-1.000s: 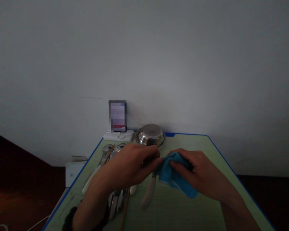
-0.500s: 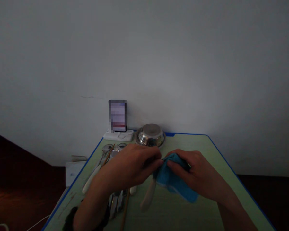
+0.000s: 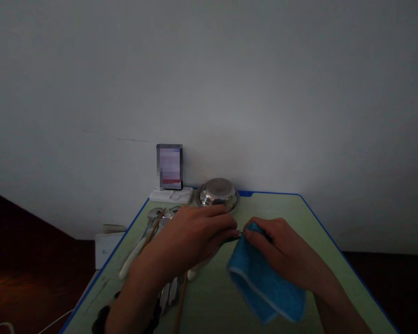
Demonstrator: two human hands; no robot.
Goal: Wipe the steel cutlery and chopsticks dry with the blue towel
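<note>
My left hand [image 3: 205, 234] is closed around a slim metal utensil [image 3: 233, 237], most of it hidden under the fingers. Its narrow, shiny tip points right, toward the cloth; whether it is a fork cannot be made out. A blue cloth [image 3: 264, 280] with a pale edge hangs from my right hand [image 3: 277, 243], its top pinched between thumb and fingers. The utensil's tip meets or nearly meets the pinched cloth. Under my left forearm lie several metal utensils [image 3: 169, 294], a brown chopstick-like stick [image 3: 181, 304] and a pale handle [image 3: 193, 272].
An upside-down steel bowl [image 3: 218, 192] sits at the table's back edge, against the wall. Left of it a phone [image 3: 170, 167] stands on a white holder [image 3: 170, 195]. Spoons [image 3: 155, 213] and a white-handled utensil [image 3: 132, 257] lie along the left side of the green table [image 3: 334, 278].
The cloth has slipped off more of the utensil and now hangs lower and wider from my right hand. The pale handle that pointed down between the hands has swung left under my left hand.
</note>
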